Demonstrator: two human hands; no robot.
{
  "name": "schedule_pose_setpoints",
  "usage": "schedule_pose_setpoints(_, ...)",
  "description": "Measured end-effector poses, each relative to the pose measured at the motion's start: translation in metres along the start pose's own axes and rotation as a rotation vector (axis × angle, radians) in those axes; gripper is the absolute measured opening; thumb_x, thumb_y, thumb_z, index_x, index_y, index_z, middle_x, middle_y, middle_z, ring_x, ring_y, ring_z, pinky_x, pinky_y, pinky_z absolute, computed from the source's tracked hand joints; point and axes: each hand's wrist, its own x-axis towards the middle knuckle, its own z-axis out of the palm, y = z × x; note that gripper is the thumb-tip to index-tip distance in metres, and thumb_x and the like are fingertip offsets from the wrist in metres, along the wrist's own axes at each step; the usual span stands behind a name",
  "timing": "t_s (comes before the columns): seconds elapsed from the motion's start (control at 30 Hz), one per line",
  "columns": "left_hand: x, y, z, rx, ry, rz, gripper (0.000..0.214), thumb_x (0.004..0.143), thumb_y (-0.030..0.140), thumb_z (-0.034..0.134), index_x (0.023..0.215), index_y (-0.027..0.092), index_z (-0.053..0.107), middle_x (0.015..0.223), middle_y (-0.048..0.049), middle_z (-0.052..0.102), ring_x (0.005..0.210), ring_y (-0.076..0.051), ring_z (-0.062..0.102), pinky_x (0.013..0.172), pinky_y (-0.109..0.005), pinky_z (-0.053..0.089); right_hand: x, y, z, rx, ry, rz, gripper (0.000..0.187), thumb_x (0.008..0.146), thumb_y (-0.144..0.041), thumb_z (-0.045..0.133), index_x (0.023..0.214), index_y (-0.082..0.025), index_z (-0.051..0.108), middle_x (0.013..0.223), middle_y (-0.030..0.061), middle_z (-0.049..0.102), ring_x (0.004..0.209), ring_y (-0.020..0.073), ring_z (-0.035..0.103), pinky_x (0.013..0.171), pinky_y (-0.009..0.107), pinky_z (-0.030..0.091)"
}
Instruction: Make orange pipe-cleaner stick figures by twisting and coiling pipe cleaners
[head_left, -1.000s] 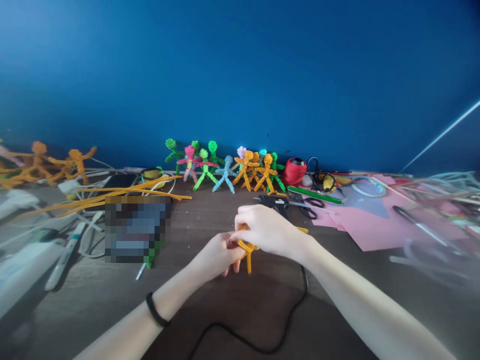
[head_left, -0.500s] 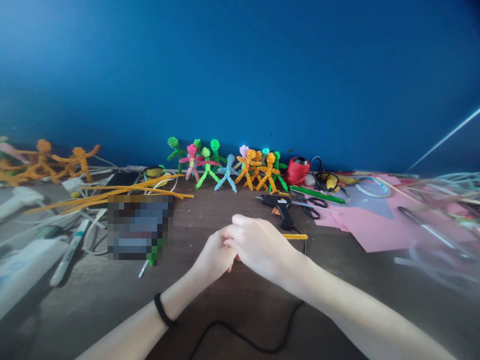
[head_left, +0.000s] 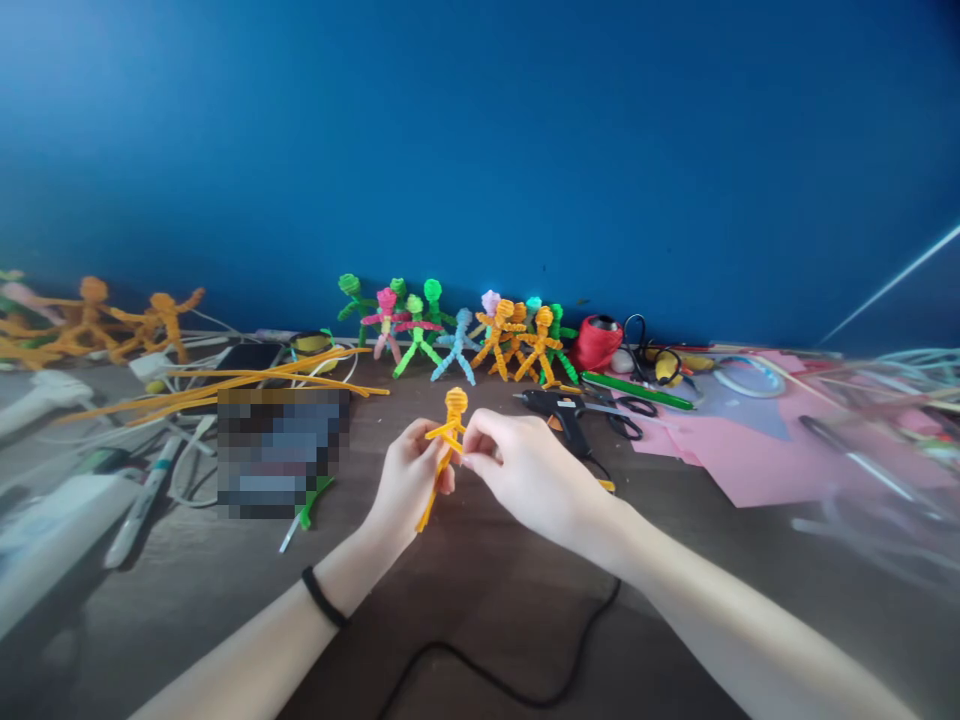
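An orange pipe-cleaner figure [head_left: 454,402] with a coiled round head is held upright above the middle of the table. My left hand [head_left: 416,470] is closed around its body from the left, fingers behind it. The figure's lower stems stick out below that hand. From the right, my right hand [head_left: 517,465] pinches an orange stem at the figure's side between thumb and forefinger. Behind the hands, finished-looking pipe-cleaner figures in several colours, among them a light blue one [head_left: 456,345] and a lime one [head_left: 415,335], stand along the blue wall.
A black glue gun [head_left: 566,412] lies right of my hands, its cord [head_left: 517,690] looping across the front. Orange pipe cleaners [head_left: 262,380] lie at left, above a blurred-out dark device [head_left: 281,455]. Pink paper [head_left: 742,460], a green pen [head_left: 641,390] and a red spool [head_left: 595,345] are right.
My hands were clasped together with the figure hidden. Now they have parted slightly, the orange figure shows between them, and my right hand has moved a little to the right.
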Motion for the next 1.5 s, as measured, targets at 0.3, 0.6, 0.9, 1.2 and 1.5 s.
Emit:
schedule_pose_setpoints(0.3, 0.001, -0.002, -0.004, -0.088, -0.015, 0.074, 0.011, 0.071, 0.023, 0.055, 0.068, 0.015, 0.048, 0.056, 0.002, 0.055, 0.038, -0.005, 0.045, 0.039, -0.018, 0.033, 0.005, 0.008, -0.014, 0.128, -0.011, 0.108, 0.007, 0.075, -0.017, 0.053, 0.068, -0.018, 0.051, 0.064, -0.0017, 0.059, 0.054, 0.008, 0.05, 0.053, 0.021, 0.036)
schedule_pose_setpoints(0.6, 0.009, 0.0, -0.011, -0.266, 0.013, 0.013, 0.011, 0.069, 0.021, 0.059, 0.072, 0.015, 0.051, 0.058, 0.0029, 0.056, 0.045, -0.005, 0.048, 0.045, -0.016, 0.037, 0.008, 0.017, -0.004, 0.155, -0.082, 0.164, 0.008, 0.074, -0.021, 0.054, 0.067, -0.017, 0.054, 0.056, -0.001, 0.059, 0.05, 0.0079, 0.051, 0.049, 0.02, 0.035)
schedule_pose_setpoints(0.9, 0.01, 0.002, -0.01, -0.391, -0.069, -0.02, 0.008, 0.07, 0.014, 0.058, 0.07, 0.015, 0.05, 0.059, 0.0028, 0.054, 0.045, -0.004, 0.046, 0.044, -0.015, 0.036, 0.02, 0.037, -0.013, 0.499, -0.341, 0.3, 0.01, 0.072, -0.021, 0.056, 0.067, -0.014, 0.052, 0.049, -0.0005, 0.056, 0.034, 0.0023, 0.035, 0.035, 0.017, 0.024)
schedule_pose_setpoints(1.2, 0.004, 0.01, -0.007, -0.503, -0.306, -0.184, 0.009, 0.072, 0.013, 0.057, 0.069, 0.014, 0.049, 0.057, 0.0046, 0.048, 0.038, 0.0, 0.032, 0.04, -0.015, 0.029, 0.028, 0.07, -0.009, 0.625, -0.382, 0.302, 0.016, 0.068, -0.027, 0.061, 0.069, -0.012, 0.055, 0.051, -0.0011, 0.056, 0.036, 0.0023, 0.035, 0.035, 0.016, 0.022)
schedule_pose_setpoints(1.5, -0.002, 0.012, -0.006, -0.4, -0.494, -0.245, 0.014, 0.072, 0.017, 0.058, 0.065, 0.016, 0.046, 0.053, 0.0051, 0.048, 0.035, 0.0, 0.029, 0.039, -0.017, 0.022, 0.029, 0.067, -0.011, 0.413, -0.326, 0.172, 0.012, 0.071, -0.024, 0.057, 0.072, -0.012, 0.06, 0.054, -0.0012, 0.056, 0.048, 0.0067, 0.047, 0.047, 0.019, 0.034)
